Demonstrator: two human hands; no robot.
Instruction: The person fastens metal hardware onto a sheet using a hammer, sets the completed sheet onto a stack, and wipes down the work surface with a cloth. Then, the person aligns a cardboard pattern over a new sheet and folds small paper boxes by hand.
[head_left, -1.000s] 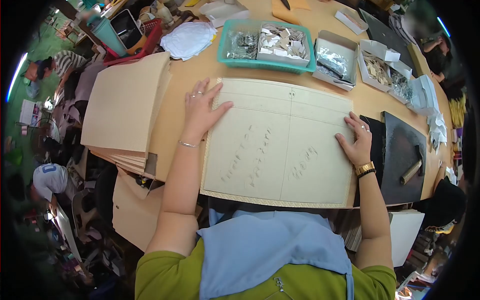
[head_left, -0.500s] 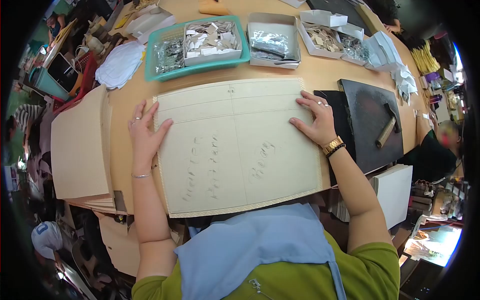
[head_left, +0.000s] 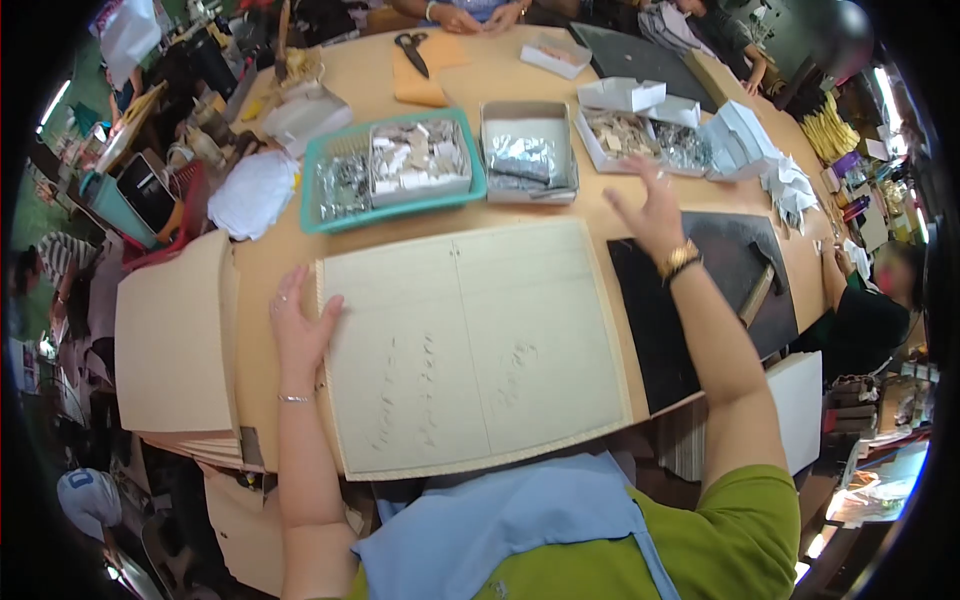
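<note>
A cream board (head_left: 550, 310) with handwriting, ruled lines and a taped, patterned edge lies flat at the table's near side. At its left edge rests my left hand (head_left: 303, 325), fingers spread, the thumb lying over the border. My right hand (head_left: 652, 218) is lifted off the board, open and holding nothing, with fingers apart and slightly blurred. It hovers between the board's upper right corner and the white box of small tan pieces (head_left: 620, 132). Below that hand lie a black sheet (head_left: 640, 330) and a dark slab (head_left: 725, 255) with a hammer (head_left: 757, 295), partly hidden by my forearm.
A teal basket (head_left: 312, 215) and a white box with plastic packets (head_left: 527, 160) stand beyond the board. Scissors (head_left: 412, 52) lie on orange material farther back. Stacked boards (head_left: 175, 340) sit at left. Another person's hands (head_left: 480, 18) are across the table; more people work around.
My right hand has left the board's right edge and risen toward the boxes. My left hand stays at the left edge. The view has tilted up, showing more of the table's far side.
</note>
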